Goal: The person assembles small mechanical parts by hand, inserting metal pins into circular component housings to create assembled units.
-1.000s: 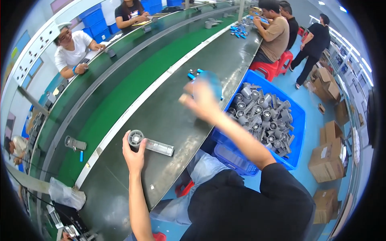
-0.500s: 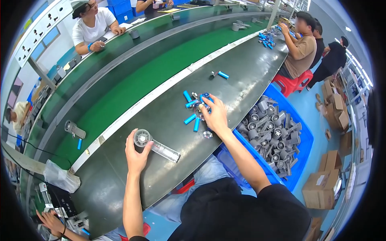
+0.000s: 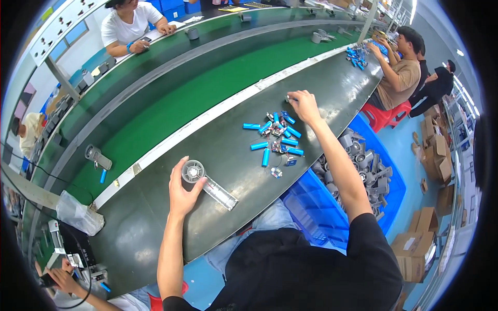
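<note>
My left hand (image 3: 182, 193) is closed around the round end of a grey plastic housing (image 3: 220, 194), a ring with a spoked hub and a long handle. The handle lies over the dark bench, pointing toward its near edge. Farther right, my right hand (image 3: 305, 107) reaches past the battery pile with its fingers bent together at a small metal part (image 3: 287, 98). Anything else under those fingers is hidden. Between my hands lies a loose pile of blue cylindrical batteries (image 3: 266, 157) with wires and small circuit boards (image 3: 276, 172).
A blue crate (image 3: 395, 194) of grey housings stands at my right, below the bench edge. Beyond the white rail (image 3: 155, 154) runs a green conveyor belt (image 3: 171, 111) carrying another housing (image 3: 97, 155). Co-workers sit across, at the far right and at the lower left.
My right hand has left the battery pile and moved farther out to the lone part beyond it. My left hand keeps its hold on the housing. The whole view has shifted slightly.
</note>
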`<action>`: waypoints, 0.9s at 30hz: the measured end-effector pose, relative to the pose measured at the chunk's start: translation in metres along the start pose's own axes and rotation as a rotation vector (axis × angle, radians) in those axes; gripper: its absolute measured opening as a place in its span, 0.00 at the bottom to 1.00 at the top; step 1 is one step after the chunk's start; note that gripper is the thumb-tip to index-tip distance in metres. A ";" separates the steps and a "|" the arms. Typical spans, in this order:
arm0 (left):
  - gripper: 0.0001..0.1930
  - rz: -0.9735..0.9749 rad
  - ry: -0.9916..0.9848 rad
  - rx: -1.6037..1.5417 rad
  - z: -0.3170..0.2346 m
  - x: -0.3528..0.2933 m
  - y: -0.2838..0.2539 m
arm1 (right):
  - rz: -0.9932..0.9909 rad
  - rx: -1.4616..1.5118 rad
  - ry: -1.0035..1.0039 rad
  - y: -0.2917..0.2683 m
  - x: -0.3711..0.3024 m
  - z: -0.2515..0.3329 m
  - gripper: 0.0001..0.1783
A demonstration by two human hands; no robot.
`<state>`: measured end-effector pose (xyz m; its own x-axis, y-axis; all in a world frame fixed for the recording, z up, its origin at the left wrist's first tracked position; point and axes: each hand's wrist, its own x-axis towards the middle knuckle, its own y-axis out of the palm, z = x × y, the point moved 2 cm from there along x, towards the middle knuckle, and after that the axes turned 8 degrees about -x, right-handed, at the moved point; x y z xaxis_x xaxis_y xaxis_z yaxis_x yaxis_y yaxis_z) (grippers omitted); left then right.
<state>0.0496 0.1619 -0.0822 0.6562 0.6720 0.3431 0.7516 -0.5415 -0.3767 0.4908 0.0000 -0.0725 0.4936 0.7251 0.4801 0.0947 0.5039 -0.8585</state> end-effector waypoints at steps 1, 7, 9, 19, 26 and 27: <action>0.35 -0.014 -0.003 0.003 0.000 0.000 -0.001 | 0.111 -0.022 0.091 -0.009 0.002 0.008 0.18; 0.35 -0.011 0.020 0.067 -0.002 0.000 0.002 | 0.062 0.799 0.307 -0.047 -0.025 0.039 0.16; 0.34 -0.068 0.139 0.170 -0.012 -0.001 -0.003 | 0.037 0.963 0.280 -0.072 -0.035 0.093 0.20; 0.15 0.007 0.098 -0.331 -0.099 -0.017 0.010 | -0.194 0.722 -0.323 -0.091 -0.114 0.259 0.21; 0.12 -0.138 -0.153 -0.806 -0.084 -0.048 0.010 | 0.134 1.104 -0.121 -0.068 -0.132 0.269 0.23; 0.12 -0.142 -0.194 -0.949 -0.086 -0.049 0.011 | 0.142 1.109 -0.117 -0.066 -0.134 0.271 0.23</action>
<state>0.0315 0.0796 -0.0290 0.5967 0.7879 0.1522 0.6206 -0.5733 0.5349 0.1839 -0.0033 -0.0317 0.3488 0.8192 0.4552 -0.8062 0.5100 -0.3000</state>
